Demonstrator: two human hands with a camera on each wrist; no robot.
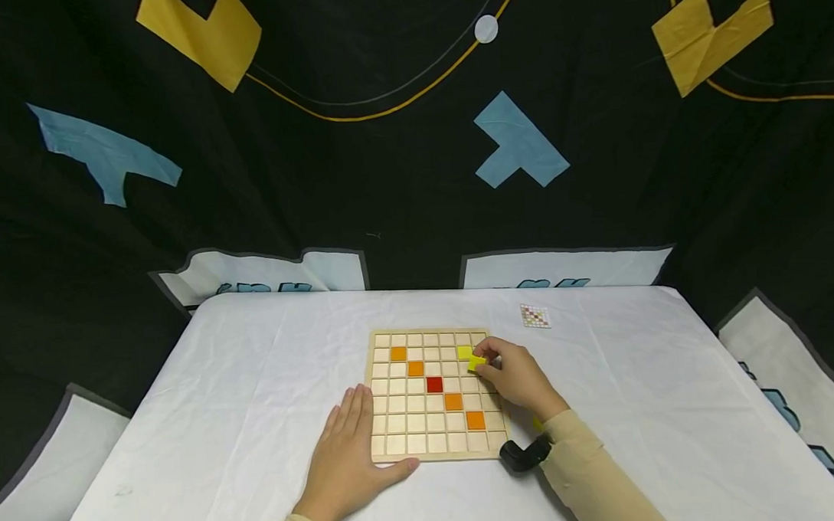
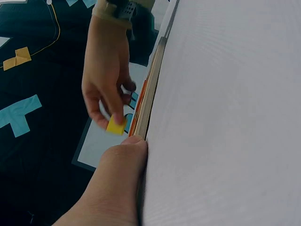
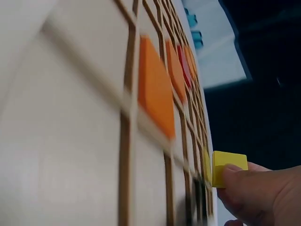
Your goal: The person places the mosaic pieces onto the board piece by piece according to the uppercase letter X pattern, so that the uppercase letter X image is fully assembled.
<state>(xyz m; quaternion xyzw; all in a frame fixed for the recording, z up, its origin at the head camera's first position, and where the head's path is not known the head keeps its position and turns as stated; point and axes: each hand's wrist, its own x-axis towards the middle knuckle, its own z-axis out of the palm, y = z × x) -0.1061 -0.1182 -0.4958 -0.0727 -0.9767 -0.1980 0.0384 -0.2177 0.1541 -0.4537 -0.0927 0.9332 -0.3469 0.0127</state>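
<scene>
Yellow tile point(image 1: 476, 363) hovering over board point(image 1: 435, 457), 2 o'clock from left hand point(image 1: 348, 451); nearer right hand point(image 1: 517, 375) pinching it. Left, fingers straight, touching board around 8 o'clock. Tile's height hard to judge.

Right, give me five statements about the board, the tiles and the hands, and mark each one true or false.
1. The right hand pinches a yellow tile. True.
2. The left hand also pinches a tile. False: it lies along the left edge of the board and holds no tile.
3. Four orange tiles sit on the board. True.
4. The red tile lies in the board's near left corner. False: it sits mid-diagonal, with two orange tiles on either side.
5. A small patterned card lies to the right of the board. True.
</scene>
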